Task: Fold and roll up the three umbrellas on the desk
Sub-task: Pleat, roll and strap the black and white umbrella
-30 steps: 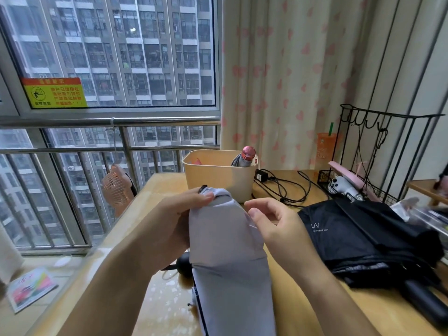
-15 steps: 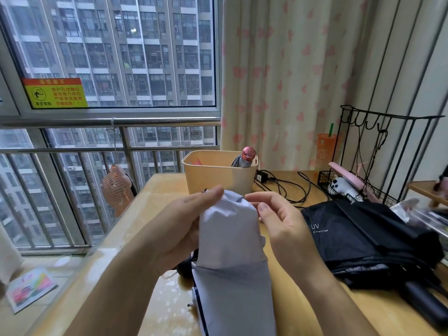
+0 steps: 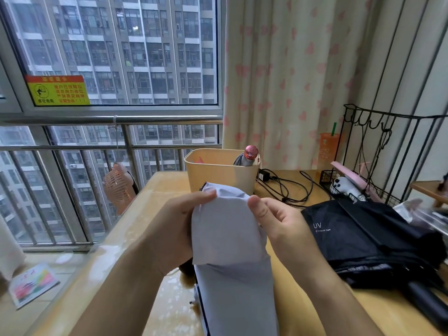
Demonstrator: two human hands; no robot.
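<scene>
A pale lilac-grey umbrella [image 3: 230, 251] runs from the bottom edge up the middle of the desk, its canopy cloth folded into flat panels. My left hand [image 3: 177, 226] grips its left side, thumb pinching the top corner of the cloth. My right hand [image 3: 274, 219] holds the right edge, thumb pressed on the top fold. A black umbrella [image 3: 368, 241] printed "UV" lies loosely folded on the desk to the right, its dark handle pointing to the lower right. A third umbrella with a pink cap [image 3: 247, 157] stands in the beige bin [image 3: 218, 175].
The wooden desk [image 3: 157, 214] ends at a window with a metal railing on the left. Black cables [image 3: 286, 187] lie behind my right hand. A black wire rack [image 3: 378, 161] with a white gadget stands at the back right. A small pink fan [image 3: 118, 187] hangs off the desk's left side.
My right thumb has come in from the side onto the top of the lilac cloth. Both hands have pushed the upper panel up and smoothed it over the umbrella.
</scene>
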